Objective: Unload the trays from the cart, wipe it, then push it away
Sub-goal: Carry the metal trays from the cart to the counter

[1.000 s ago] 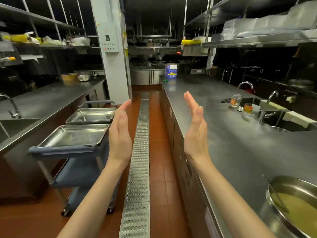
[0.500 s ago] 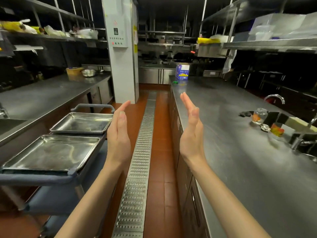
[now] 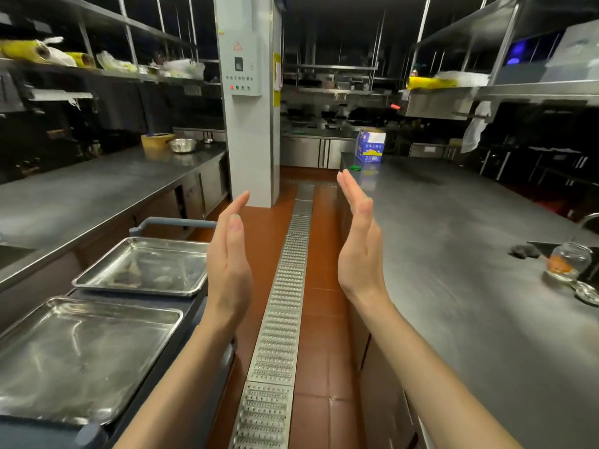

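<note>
A long stainless steel counter (image 3: 470,286) runs down the right side, and a second steel worktop (image 3: 81,196) lines the left wall; between them lies red tile floor with a perforated metal drain grate (image 3: 282,303) along its middle; a white pillar (image 3: 249,102) with a control panel stands at the far end of the aisle. The blue-grey cart (image 3: 168,361) sits at lower left against the left worktop, its handle (image 3: 175,222) at the far end; two empty steel trays rest on its top shelf, the near tray (image 3: 74,358) just beside the far tray (image 3: 146,267). The left hand (image 3: 228,264) and right hand (image 3: 359,244) are raised above the aisle, fingers straight, palms facing each other, apart and holding nothing; the left hand overlaps the far tray's right edge in view. On the right counter stand a blue-and-white box (image 3: 371,146) far back and a glass jar (image 3: 569,261) near the right edge.
</note>
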Action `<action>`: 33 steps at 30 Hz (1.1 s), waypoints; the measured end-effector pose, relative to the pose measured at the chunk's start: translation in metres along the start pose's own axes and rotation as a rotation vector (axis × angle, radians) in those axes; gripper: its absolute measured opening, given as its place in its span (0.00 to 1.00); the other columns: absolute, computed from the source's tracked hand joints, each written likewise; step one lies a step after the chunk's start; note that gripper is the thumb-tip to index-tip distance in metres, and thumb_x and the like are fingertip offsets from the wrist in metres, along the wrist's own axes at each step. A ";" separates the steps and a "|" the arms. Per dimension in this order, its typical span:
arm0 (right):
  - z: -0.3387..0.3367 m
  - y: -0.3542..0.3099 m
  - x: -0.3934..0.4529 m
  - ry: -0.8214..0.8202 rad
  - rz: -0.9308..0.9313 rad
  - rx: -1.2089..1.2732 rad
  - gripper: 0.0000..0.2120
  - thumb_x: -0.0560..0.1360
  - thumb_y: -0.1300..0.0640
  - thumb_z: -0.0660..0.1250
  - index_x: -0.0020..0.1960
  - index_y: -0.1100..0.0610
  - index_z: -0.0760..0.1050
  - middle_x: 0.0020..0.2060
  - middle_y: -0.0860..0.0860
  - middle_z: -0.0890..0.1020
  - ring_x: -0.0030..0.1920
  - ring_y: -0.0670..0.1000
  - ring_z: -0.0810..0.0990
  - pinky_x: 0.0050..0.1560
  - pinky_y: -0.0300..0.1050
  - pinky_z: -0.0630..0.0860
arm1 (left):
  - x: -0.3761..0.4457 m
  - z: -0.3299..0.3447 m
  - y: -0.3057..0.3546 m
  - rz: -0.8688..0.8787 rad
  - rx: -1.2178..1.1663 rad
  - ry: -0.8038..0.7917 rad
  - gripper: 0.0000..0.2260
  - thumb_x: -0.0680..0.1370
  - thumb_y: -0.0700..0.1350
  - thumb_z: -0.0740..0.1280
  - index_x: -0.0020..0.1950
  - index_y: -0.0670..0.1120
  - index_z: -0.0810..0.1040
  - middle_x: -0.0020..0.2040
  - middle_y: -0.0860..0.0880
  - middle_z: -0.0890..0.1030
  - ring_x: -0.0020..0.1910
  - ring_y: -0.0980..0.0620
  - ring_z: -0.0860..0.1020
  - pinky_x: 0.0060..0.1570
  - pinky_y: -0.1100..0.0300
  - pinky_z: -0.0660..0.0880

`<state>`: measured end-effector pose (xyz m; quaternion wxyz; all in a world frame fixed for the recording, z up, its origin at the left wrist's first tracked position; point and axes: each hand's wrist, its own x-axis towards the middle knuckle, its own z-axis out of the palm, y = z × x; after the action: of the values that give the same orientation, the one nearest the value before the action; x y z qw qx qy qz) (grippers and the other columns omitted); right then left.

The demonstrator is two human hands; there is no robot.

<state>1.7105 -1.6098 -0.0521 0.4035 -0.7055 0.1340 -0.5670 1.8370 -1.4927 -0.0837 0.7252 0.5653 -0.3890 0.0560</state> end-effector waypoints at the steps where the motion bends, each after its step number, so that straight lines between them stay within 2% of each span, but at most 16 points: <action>1: 0.010 0.013 0.012 -0.002 -0.004 0.005 0.38 0.81 0.28 0.40 0.80 0.47 0.66 0.77 0.39 0.71 0.77 0.36 0.64 0.81 0.45 0.58 | 0.015 0.002 -0.011 0.007 0.003 0.002 0.25 0.88 0.61 0.49 0.80 0.55 0.70 0.74 0.66 0.74 0.76 0.66 0.69 0.75 0.63 0.67; 6: 0.046 0.070 0.060 -0.011 0.008 0.045 0.35 0.84 0.31 0.40 0.80 0.48 0.67 0.76 0.36 0.71 0.77 0.35 0.64 0.77 0.32 0.57 | 0.067 0.011 -0.059 0.009 0.024 0.029 0.23 0.88 0.53 0.50 0.80 0.48 0.71 0.74 0.61 0.75 0.75 0.65 0.70 0.73 0.67 0.66; 11: 0.082 0.116 0.100 -0.052 0.025 0.095 0.35 0.84 0.33 0.40 0.80 0.49 0.66 0.76 0.38 0.72 0.77 0.36 0.65 0.75 0.29 0.57 | 0.108 0.017 -0.109 0.004 0.063 0.046 0.23 0.89 0.53 0.50 0.79 0.49 0.71 0.68 0.70 0.75 0.73 0.68 0.71 0.67 0.76 0.65; 14: 0.108 0.145 0.126 -0.100 0.019 0.150 0.35 0.84 0.35 0.41 0.80 0.54 0.66 0.77 0.44 0.72 0.78 0.39 0.66 0.77 0.33 0.58 | 0.134 0.020 -0.142 -0.004 0.102 0.081 0.23 0.89 0.55 0.50 0.79 0.51 0.72 0.58 0.76 0.78 0.63 0.74 0.74 0.62 0.76 0.68; 15: 0.116 0.153 0.135 -0.119 0.013 0.165 0.37 0.84 0.33 0.41 0.80 0.55 0.66 0.77 0.46 0.72 0.78 0.40 0.66 0.79 0.36 0.59 | 0.143 0.020 -0.151 -0.008 0.113 0.094 0.23 0.89 0.56 0.50 0.79 0.52 0.72 0.58 0.76 0.77 0.62 0.74 0.74 0.62 0.76 0.68; 17: 0.135 0.171 0.153 -0.159 0.010 0.195 0.42 0.81 0.28 0.40 0.80 0.54 0.66 0.77 0.46 0.71 0.78 0.40 0.65 0.80 0.39 0.58 | 0.161 0.020 -0.170 -0.003 0.143 0.136 0.23 0.88 0.57 0.50 0.79 0.53 0.72 0.65 0.75 0.76 0.68 0.73 0.72 0.66 0.75 0.66; 20: 0.163 0.200 0.181 -0.254 0.021 0.239 0.44 0.78 0.25 0.40 0.81 0.52 0.65 0.78 0.45 0.70 0.79 0.40 0.64 0.79 0.36 0.57 | 0.187 0.020 -0.195 -0.016 0.202 0.212 0.24 0.88 0.58 0.50 0.79 0.52 0.73 0.74 0.64 0.75 0.76 0.65 0.69 0.72 0.72 0.63; 24: 0.202 0.241 0.215 -0.370 0.036 0.312 0.39 0.80 0.27 0.40 0.80 0.48 0.65 0.78 0.42 0.70 0.78 0.38 0.64 0.76 0.29 0.56 | 0.220 0.018 -0.222 -0.006 0.303 0.304 0.22 0.88 0.54 0.51 0.79 0.49 0.73 0.75 0.59 0.75 0.77 0.62 0.69 0.73 0.70 0.63; 28: 0.242 0.269 0.234 -0.524 0.084 0.416 0.37 0.81 0.29 0.40 0.80 0.46 0.65 0.77 0.39 0.71 0.78 0.37 0.64 0.72 0.24 0.56 | 0.242 0.010 -0.240 -0.033 0.405 0.417 0.21 0.89 0.52 0.51 0.79 0.49 0.73 0.76 0.58 0.75 0.78 0.59 0.69 0.77 0.60 0.64; 31: 0.280 0.281 0.236 -0.634 0.103 0.488 0.36 0.82 0.29 0.41 0.81 0.46 0.65 0.77 0.38 0.70 0.77 0.35 0.64 0.72 0.24 0.57 | 0.242 -0.007 -0.246 -0.043 0.482 0.505 0.21 0.89 0.52 0.52 0.78 0.48 0.73 0.75 0.59 0.76 0.76 0.61 0.70 0.74 0.68 0.64; 33: 0.308 0.282 0.227 -0.712 0.138 0.549 0.37 0.82 0.29 0.42 0.81 0.48 0.65 0.77 0.39 0.71 0.77 0.35 0.65 0.72 0.25 0.58 | 0.234 -0.025 -0.245 -0.080 0.532 0.560 0.22 0.88 0.53 0.51 0.79 0.48 0.73 0.75 0.59 0.76 0.76 0.62 0.70 0.74 0.69 0.63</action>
<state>2.1385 -1.8081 -0.1083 0.6336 -0.7127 -0.1216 -0.2754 2.1386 -1.6416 -0.1284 0.6332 0.7112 -0.1253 0.2786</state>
